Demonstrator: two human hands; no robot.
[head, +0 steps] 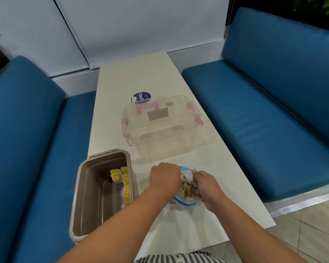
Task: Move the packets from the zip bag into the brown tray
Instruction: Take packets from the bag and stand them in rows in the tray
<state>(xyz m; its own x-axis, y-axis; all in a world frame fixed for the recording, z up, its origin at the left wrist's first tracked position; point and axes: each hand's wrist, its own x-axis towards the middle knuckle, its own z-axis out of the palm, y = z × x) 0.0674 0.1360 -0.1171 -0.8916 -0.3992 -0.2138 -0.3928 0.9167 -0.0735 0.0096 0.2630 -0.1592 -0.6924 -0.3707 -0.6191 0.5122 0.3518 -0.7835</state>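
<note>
Head view, looking down on a pale counter (150, 76).

Zip bag (184, 203): clear plastic with a blue zip strip, lying on the counter in the lower middle of the frame, mouth held apart between the two hands. Yellow packets in the bag (187, 190) show through the gap; count not readable.

Left hand (165, 176): fingers curled over the bag's left rim, gripping it. Fingertips are hidden behind the knuckles, so I cannot tell whether they also touch a packet.

Right hand (205, 186): fingers clamped on the plastic at the bag's right side, thumb on top.

Brown tray (78, 196): deep, rectangular, at lower left of the frame, just beside the bag, on the counter's left edge. Yellow packets in the tray (122, 179) are stacked along its right wall and far right corner.

Also on the counter: a clear lidded box (160, 126) with pink latches at the centre of the frame, beyond the bag and apart from it. A round container with a purple label (141, 96) sits right behind the box.

Blue padded benches flank the counter, left bench (36, 149) and right bench (264, 120). Striped clothing (179, 259) is at the bottom edge.
</note>
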